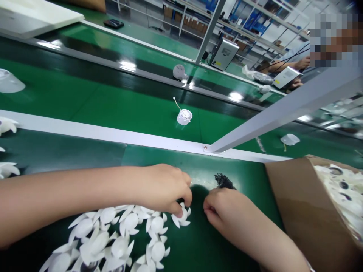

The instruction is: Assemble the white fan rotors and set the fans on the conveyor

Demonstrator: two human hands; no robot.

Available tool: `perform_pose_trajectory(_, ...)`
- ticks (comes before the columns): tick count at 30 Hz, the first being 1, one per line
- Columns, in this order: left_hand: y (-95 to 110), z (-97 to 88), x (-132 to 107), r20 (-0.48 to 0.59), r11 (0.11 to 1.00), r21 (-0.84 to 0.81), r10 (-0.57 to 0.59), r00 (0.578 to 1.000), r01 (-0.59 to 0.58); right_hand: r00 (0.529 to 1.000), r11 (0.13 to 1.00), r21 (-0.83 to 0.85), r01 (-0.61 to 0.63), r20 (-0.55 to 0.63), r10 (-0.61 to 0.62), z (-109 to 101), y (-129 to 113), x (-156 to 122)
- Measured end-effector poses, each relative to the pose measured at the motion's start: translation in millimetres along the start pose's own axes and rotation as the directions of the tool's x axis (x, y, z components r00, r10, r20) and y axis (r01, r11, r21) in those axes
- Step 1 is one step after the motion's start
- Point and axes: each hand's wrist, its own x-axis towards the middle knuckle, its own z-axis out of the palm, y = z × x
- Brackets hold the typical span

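My left hand reaches in over the bench, its thumb and fingers curled on a small white fan blade. That blade lies at the right end of a spread of white fan blades, several of them touching or overlapping. My right hand is closed with its fingertips pinched together; whatever is between them is hidden. Just beyond its knuckles sits a little heap of tiny black parts, too small to name surely.
On the right stands a cardboard box with white parts inside. Behind a white rail runs a green conveyor carrying a white round housing with a wire. A slanting metal post rises there. Another person's hand is across the line.
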Motion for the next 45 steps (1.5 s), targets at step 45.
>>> perform_pose_trajectory(45, -6, -15.5, -9, 0.080, 0.976, 0.050, 0.208, 0.975, -0.212, 1.000, 1.000, 0.013, 0.001, 0.020, -0.001, 0, 8, -4)
